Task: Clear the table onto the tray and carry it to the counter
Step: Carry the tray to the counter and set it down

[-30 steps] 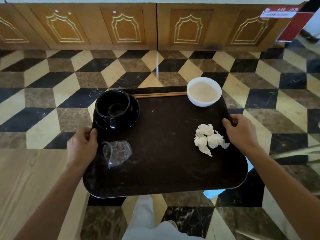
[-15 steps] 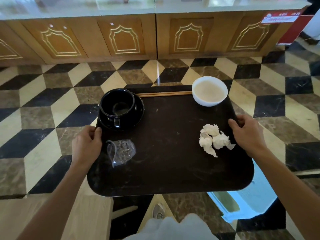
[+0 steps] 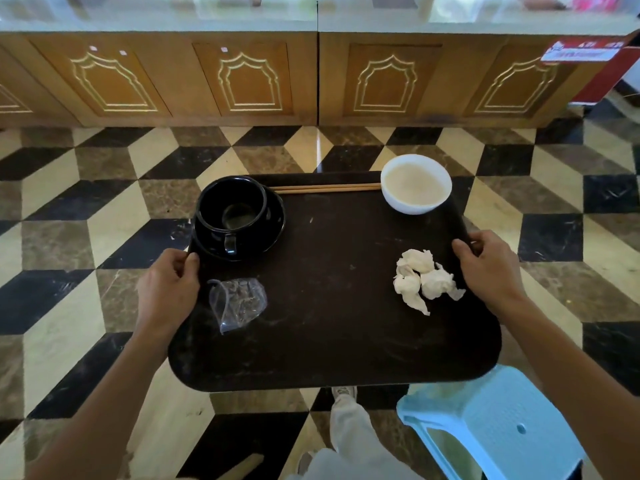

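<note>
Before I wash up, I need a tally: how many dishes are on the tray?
3: a black cup on a black saucer at the far left, and a white bowl at the far right.

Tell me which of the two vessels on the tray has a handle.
The black cup on its saucer, at the tray's far left. The white bowl at far right has none.

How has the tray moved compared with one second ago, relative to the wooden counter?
Yes. The tray, held by both hands, has moved toward the counter, which now looks nearer and larger; the table seen earlier at lower left is gone from view.
</note>
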The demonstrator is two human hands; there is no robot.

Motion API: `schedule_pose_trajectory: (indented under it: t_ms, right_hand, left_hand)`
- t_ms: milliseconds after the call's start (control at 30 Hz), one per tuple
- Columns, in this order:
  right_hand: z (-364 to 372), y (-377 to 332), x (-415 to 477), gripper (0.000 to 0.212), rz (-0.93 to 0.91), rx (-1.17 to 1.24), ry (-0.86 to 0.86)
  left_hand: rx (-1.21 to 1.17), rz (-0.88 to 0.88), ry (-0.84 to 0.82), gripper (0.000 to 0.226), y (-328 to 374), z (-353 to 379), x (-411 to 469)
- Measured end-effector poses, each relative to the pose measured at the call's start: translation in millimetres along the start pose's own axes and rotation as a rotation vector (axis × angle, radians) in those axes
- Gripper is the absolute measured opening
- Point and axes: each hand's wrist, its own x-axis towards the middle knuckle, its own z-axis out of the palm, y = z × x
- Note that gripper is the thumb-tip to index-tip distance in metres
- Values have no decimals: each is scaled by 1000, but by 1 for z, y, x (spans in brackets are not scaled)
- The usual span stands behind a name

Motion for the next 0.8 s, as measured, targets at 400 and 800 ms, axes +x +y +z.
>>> schedule_pose_trajectory:
  t_ms: [400, 800]
  right_hand:
    - [15, -25, 166, 23, -79, -24, -68]
    - [77, -70, 264, 22, -77, -8, -85]
  left_hand:
    - [12, -64, 44, 22, 65, 66, 95]
    - [29, -56, 76, 24, 67, 91, 208]
